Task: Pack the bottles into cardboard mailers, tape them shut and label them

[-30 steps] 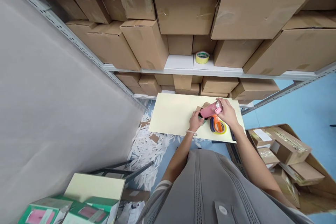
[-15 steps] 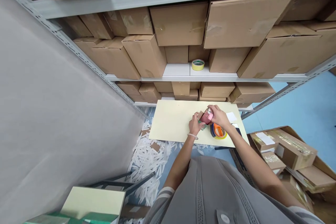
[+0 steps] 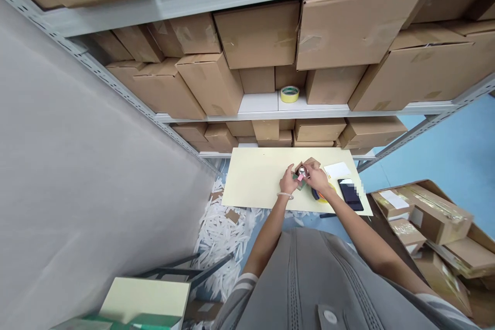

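Note:
Over the pale yellow board (image 3: 251,180), my left hand (image 3: 288,181) is closed on the left side of a small cardboard box (image 3: 313,162) whose flaps stand up. My right hand (image 3: 317,179) is closed at the box's opening, its fingers on a small pink item with a shiny silver round part (image 3: 300,177). How far this item sits inside the box is hidden by the fingers. A greenish piece lies under the hands. Partly covered by my right wrist are rolls of tape (image 3: 320,196), yellow and blue.
A phone (image 3: 351,195) and a white paper (image 3: 337,170) lie right of my hands. Cardboard boxes (image 3: 259,33) fill the shelves ahead, with a yellow tape roll (image 3: 290,94). A large carton (image 3: 429,185) of parcels stands right. Paper strips (image 3: 220,237) cover the floor left.
The pink item has shifted slightly left and lower, and its silver part now faces up between my hands. My right hand moved lower, uncovering the phone and more of the white paper.

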The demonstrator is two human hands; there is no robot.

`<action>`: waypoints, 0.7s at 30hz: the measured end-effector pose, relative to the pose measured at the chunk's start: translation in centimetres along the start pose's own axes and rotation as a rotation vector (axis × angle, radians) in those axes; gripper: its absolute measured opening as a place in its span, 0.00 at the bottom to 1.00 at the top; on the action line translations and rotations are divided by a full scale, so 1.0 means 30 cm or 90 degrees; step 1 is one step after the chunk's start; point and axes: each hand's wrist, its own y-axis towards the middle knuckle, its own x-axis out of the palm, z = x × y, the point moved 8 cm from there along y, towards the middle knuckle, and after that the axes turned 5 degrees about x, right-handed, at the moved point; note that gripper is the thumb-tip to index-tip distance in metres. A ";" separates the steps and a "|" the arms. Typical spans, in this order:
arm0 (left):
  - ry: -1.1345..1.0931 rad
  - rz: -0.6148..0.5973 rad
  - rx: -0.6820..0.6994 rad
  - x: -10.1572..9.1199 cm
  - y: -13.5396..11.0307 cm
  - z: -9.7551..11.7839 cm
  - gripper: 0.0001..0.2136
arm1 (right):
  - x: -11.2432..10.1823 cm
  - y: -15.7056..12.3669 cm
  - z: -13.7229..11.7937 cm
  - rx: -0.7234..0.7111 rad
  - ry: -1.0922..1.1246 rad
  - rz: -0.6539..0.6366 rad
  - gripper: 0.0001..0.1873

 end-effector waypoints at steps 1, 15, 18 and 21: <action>-0.014 -0.001 -0.006 0.005 0.007 -0.005 0.36 | -0.007 -0.001 -0.006 -0.020 0.005 0.009 0.25; -0.065 -0.001 0.003 0.019 0.043 -0.028 0.29 | -0.002 0.056 -0.039 -0.247 0.172 -0.109 0.08; -0.059 0.000 -0.003 0.020 0.042 -0.027 0.27 | -0.006 0.080 -0.037 -0.208 0.157 -0.114 0.07; -0.055 -0.003 -0.010 0.020 0.039 -0.025 0.27 | 0.001 0.092 -0.032 -0.125 0.142 -0.103 0.09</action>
